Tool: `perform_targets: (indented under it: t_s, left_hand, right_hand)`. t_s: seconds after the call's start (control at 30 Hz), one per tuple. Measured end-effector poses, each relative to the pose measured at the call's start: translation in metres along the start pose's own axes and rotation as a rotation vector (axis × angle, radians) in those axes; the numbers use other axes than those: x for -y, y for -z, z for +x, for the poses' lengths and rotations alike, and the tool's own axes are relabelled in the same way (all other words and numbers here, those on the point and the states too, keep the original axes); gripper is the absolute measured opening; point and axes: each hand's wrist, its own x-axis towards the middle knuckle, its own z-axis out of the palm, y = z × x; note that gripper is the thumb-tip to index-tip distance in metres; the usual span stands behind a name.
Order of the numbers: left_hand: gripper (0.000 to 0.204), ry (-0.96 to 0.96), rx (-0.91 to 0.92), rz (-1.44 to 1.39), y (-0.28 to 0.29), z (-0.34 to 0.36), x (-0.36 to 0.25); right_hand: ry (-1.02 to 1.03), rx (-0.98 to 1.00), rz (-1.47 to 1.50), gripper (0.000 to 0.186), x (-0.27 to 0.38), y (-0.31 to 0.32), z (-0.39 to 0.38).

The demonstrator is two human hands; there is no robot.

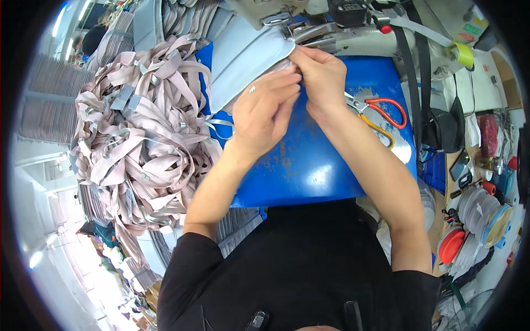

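Observation:
A light blue-grey fabric panel (243,58) with a long crease or seam lies under the head of a sewing machine (276,19). My right hand (324,77) pinches the panel's right corner close to the machine's metal parts. Along the panel's near edge rests my left hand (262,110), fingers stretched and slightly bent, their tips close to my right hand. Its thumb is hidden. Pinkish material (276,67) shows between the panel and my left fingers. Scissors (381,113) with red and orange handles lie open on the blue worktop (314,160), right of my right wrist.
A large tangled heap of pale pink straps (146,132) borders the worktop on the left. Stacks of grey fabric pieces (49,105) stand behind it. Black straps (422,71) hang at the right. Thread spools (477,212) and small tools crowd the far right.

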Motion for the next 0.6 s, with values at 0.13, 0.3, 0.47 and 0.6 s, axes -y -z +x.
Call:
perform_targets:
  t_s: [0.13,0.3,0.47,0.6]
  left_hand:
    - [0.052,0.304,0.085,0.245,0.001,-0.011,0.010]
    - [0.027,0.588,0.369,-0.393,0.020,0.006,0.083]
    - [0.024,1.061,0.255,-1.544,0.039,0.012,0.128]
    - [0.028,1.376,-0.676,-1.743,-0.021,0.041,0.090]
  right_hand:
    - [0.074,0.058,-0.001,0.029,-0.008,0.003,0.005]
    - [0.060,0.042,-0.166,0.032,0.007,0.005,-0.002]
    - [0.028,0.061,-0.211,0.033,0.009,0.005,-0.003]
    - [0.005,0.056,-0.214,0.033,0.009,0.005,-0.003]
